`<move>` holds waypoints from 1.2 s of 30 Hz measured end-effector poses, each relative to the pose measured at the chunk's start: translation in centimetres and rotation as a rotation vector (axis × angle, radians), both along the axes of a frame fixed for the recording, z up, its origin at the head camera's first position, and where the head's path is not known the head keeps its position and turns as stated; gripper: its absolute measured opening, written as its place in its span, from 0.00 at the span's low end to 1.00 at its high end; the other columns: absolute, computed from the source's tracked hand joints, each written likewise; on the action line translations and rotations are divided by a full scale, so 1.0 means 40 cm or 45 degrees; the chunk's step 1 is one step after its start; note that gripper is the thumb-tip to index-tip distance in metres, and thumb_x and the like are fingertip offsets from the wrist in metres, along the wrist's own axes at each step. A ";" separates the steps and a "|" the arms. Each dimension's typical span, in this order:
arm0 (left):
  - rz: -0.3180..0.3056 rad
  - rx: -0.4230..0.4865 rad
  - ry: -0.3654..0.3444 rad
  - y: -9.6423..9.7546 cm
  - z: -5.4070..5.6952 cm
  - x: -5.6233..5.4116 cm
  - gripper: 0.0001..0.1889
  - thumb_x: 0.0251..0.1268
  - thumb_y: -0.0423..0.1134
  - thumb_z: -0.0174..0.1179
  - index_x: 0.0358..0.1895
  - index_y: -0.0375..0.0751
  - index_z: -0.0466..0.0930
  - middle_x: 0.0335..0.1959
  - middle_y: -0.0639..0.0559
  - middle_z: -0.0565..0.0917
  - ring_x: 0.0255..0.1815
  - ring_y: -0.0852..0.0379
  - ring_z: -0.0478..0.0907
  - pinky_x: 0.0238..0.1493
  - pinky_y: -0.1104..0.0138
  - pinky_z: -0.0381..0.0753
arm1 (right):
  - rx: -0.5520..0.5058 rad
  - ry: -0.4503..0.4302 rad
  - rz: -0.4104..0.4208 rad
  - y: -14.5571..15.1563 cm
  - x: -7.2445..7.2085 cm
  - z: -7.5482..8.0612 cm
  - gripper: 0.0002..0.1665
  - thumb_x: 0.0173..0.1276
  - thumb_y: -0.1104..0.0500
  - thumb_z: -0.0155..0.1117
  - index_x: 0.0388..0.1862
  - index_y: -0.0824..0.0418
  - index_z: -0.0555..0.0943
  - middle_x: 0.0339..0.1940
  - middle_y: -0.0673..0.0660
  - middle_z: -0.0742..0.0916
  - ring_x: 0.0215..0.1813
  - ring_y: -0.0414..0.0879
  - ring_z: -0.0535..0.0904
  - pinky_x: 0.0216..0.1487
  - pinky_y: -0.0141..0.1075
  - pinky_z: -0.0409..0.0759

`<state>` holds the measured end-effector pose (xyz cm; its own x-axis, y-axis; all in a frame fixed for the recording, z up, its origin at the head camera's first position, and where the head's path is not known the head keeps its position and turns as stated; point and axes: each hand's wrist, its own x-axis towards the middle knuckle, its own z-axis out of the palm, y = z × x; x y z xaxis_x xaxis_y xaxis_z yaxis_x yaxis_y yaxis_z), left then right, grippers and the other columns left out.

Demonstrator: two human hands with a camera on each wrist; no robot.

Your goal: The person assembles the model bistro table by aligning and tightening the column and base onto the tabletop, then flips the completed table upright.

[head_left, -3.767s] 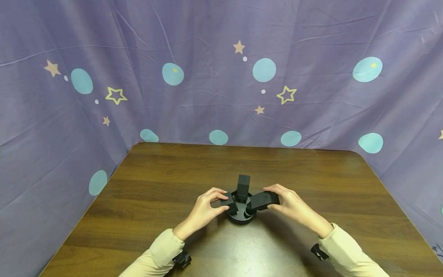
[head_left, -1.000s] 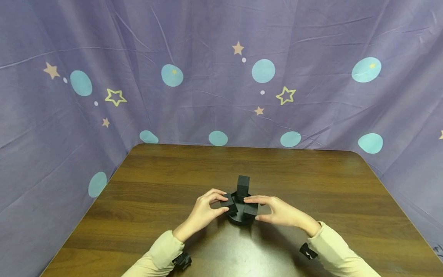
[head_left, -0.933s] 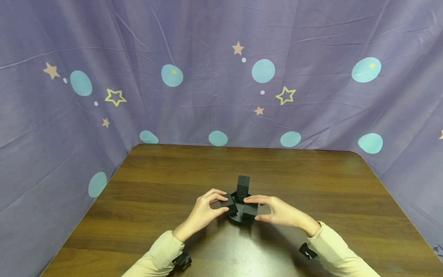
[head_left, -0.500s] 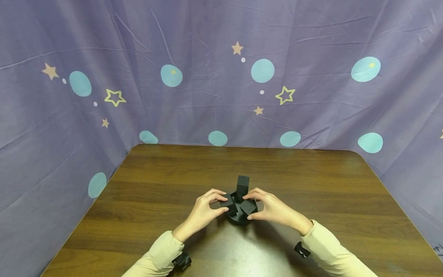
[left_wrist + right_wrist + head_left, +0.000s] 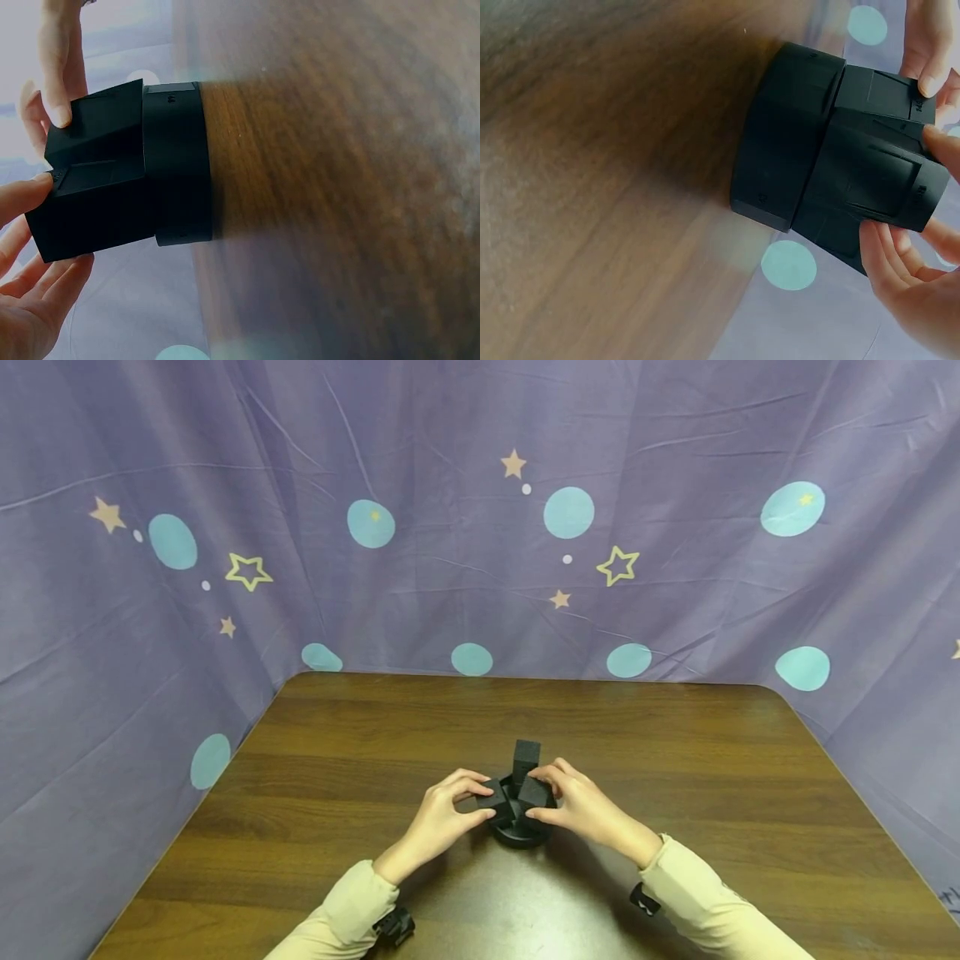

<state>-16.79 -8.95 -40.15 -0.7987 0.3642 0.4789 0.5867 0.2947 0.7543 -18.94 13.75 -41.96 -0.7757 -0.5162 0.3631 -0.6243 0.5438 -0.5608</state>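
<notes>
A round black base [image 5: 519,840] stands on the table, holding three black rectangular blocks. My left hand [image 5: 442,814] pinches the left block [image 5: 492,795] between thumb and fingers; that block leans slightly outward. On the other side, my right hand [image 5: 588,810] grips the right block [image 5: 535,792] near its top, and it stands in or on the base close to the others. Behind them rises the back block [image 5: 527,753], untouched. In the right wrist view, the right-hand block [image 5: 885,176] shows a recessed panel and small raised marks. The blocks' lower ends are hidden by the base wall.
The brown wood-grain table [image 5: 360,735] stretches around the base on all sides. A purple curtain [image 5: 450,602] with stars and blue dots hangs behind and beside it. Dark wrist devices [image 5: 395,927] sit below both sleeves.
My right hand has brought the right block inward, from tilted far out over the base's right side to nearly upright, turning it on the way. The left hand and its block have stayed put.
</notes>
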 end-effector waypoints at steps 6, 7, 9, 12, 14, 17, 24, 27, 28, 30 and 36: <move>0.006 -0.007 0.022 -0.001 0.000 0.000 0.10 0.41 0.23 0.66 0.31 0.27 0.79 0.38 0.36 0.78 0.42 0.43 0.77 0.43 0.60 0.78 | 0.019 -0.084 0.126 0.015 -0.006 0.013 0.33 0.53 0.54 0.67 0.58 0.61 0.70 0.42 0.53 0.74 0.28 0.47 0.71 0.26 0.27 0.73; 0.005 -0.005 0.022 -0.002 0.000 0.000 0.10 0.41 0.23 0.66 0.31 0.27 0.79 0.38 0.36 0.78 0.42 0.43 0.77 0.43 0.60 0.78 | 0.016 -0.106 0.146 0.019 -0.007 0.015 0.32 0.54 0.56 0.66 0.58 0.62 0.69 0.45 0.54 0.74 0.28 0.46 0.72 0.27 0.28 0.74; 0.003 -0.001 0.021 -0.002 0.000 0.000 0.10 0.41 0.23 0.66 0.31 0.26 0.79 0.38 0.36 0.78 0.42 0.43 0.77 0.44 0.60 0.78 | 0.003 -0.143 0.159 0.027 -0.008 0.020 0.30 0.54 0.60 0.65 0.57 0.63 0.70 0.45 0.55 0.76 0.28 0.43 0.73 0.28 0.29 0.75; 0.003 0.001 0.018 -0.001 0.000 0.001 0.10 0.41 0.23 0.66 0.31 0.26 0.79 0.38 0.36 0.78 0.42 0.43 0.77 0.44 0.59 0.78 | -0.024 -0.173 0.142 0.037 -0.010 0.025 0.28 0.53 0.64 0.64 0.54 0.64 0.70 0.39 0.53 0.78 0.28 0.38 0.73 0.28 0.29 0.76; 0.008 -0.003 0.014 -0.001 0.001 0.001 0.10 0.41 0.23 0.66 0.31 0.27 0.79 0.38 0.36 0.78 0.42 0.43 0.77 0.44 0.58 0.78 | -0.043 -0.171 0.124 0.042 -0.012 0.025 0.27 0.53 0.64 0.64 0.54 0.65 0.71 0.36 0.52 0.78 0.28 0.36 0.73 0.29 0.31 0.77; 0.008 -0.004 0.011 0.000 0.000 0.001 0.10 0.41 0.23 0.66 0.31 0.27 0.79 0.38 0.36 0.79 0.42 0.43 0.77 0.44 0.58 0.78 | -0.072 -0.173 0.132 0.045 -0.015 0.020 0.26 0.54 0.64 0.64 0.53 0.66 0.71 0.41 0.55 0.79 0.32 0.39 0.76 0.33 0.36 0.79; 0.008 0.001 0.018 0.002 -0.002 0.000 0.10 0.40 0.23 0.66 0.31 0.27 0.79 0.38 0.36 0.79 0.42 0.43 0.77 0.44 0.59 0.78 | -0.141 -0.288 0.105 0.037 -0.020 0.011 0.25 0.56 0.60 0.64 0.51 0.67 0.71 0.44 0.59 0.81 0.43 0.49 0.79 0.44 0.45 0.78; 0.008 0.005 0.025 0.002 -0.003 0.000 0.10 0.40 0.22 0.66 0.31 0.27 0.79 0.38 0.36 0.79 0.42 0.43 0.77 0.43 0.59 0.78 | -0.159 -0.265 0.029 0.036 -0.019 0.008 0.24 0.54 0.59 0.66 0.47 0.66 0.71 0.39 0.58 0.82 0.40 0.48 0.80 0.41 0.42 0.79; 0.009 0.005 0.028 0.002 -0.002 0.000 0.10 0.40 0.22 0.66 0.31 0.27 0.79 0.38 0.36 0.79 0.42 0.43 0.77 0.43 0.59 0.78 | -0.159 -0.248 0.007 0.036 -0.018 0.007 0.24 0.53 0.58 0.67 0.46 0.66 0.71 0.38 0.57 0.82 0.38 0.47 0.80 0.39 0.40 0.79; 0.008 0.006 0.031 0.002 -0.002 0.000 0.10 0.40 0.22 0.66 0.31 0.26 0.79 0.38 0.36 0.79 0.41 0.43 0.77 0.43 0.60 0.78 | -0.144 -0.214 -0.021 0.038 -0.017 0.004 0.26 0.51 0.57 0.68 0.47 0.65 0.72 0.35 0.55 0.82 0.34 0.44 0.79 0.35 0.36 0.80; 0.019 -0.008 0.025 0.004 -0.001 -0.001 0.10 0.40 0.23 0.66 0.31 0.27 0.79 0.38 0.38 0.79 0.42 0.44 0.77 0.44 0.61 0.78 | -0.065 -0.211 0.041 0.050 -0.014 0.002 0.33 0.51 0.51 0.68 0.54 0.63 0.71 0.37 0.54 0.79 0.31 0.38 0.76 0.31 0.31 0.78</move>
<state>-16.82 -8.81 -40.18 -0.7943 0.3556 0.4926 0.5972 0.3079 0.7406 -19.50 15.75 -41.88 -0.8106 -0.5258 0.2579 -0.5375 0.4932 -0.6840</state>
